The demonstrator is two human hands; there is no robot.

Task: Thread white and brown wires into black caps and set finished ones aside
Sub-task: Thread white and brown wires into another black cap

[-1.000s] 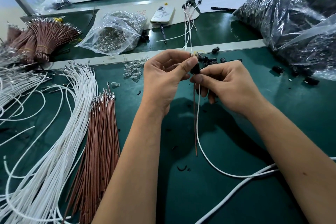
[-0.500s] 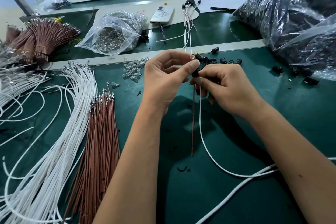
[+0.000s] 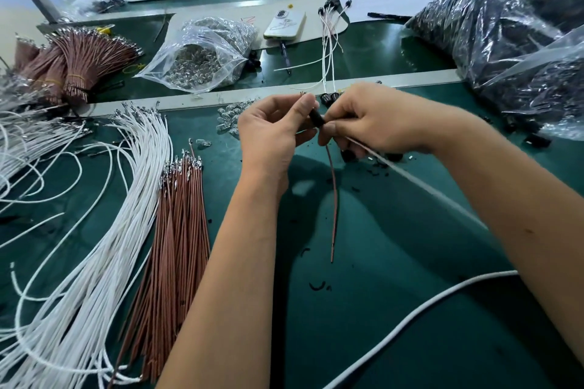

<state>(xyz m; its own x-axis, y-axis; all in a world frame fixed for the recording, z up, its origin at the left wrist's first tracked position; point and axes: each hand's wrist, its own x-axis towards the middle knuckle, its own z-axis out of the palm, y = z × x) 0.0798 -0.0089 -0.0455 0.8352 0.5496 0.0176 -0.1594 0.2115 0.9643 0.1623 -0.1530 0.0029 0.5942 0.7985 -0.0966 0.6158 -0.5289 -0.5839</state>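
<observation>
Near left, loose stocks of white wires (image 3: 94,230) and brown wires (image 3: 180,224) remain unthreaded; at centre a black cap (image 3: 316,118) with two trailing wires is pinched between left hand (image 3: 271,133) and right hand (image 3: 379,120), while only a few finished ones (image 3: 330,38) are seen set aside farther back.

Two bare forearms entering from the bottom edge, no sleeves in view, left hand (image 3: 275,133) and right hand (image 3: 379,120) both ungloved, no rings, watch or bands visible, fingers (image 3: 305,106) with short, plain, unpainted nails
</observation>
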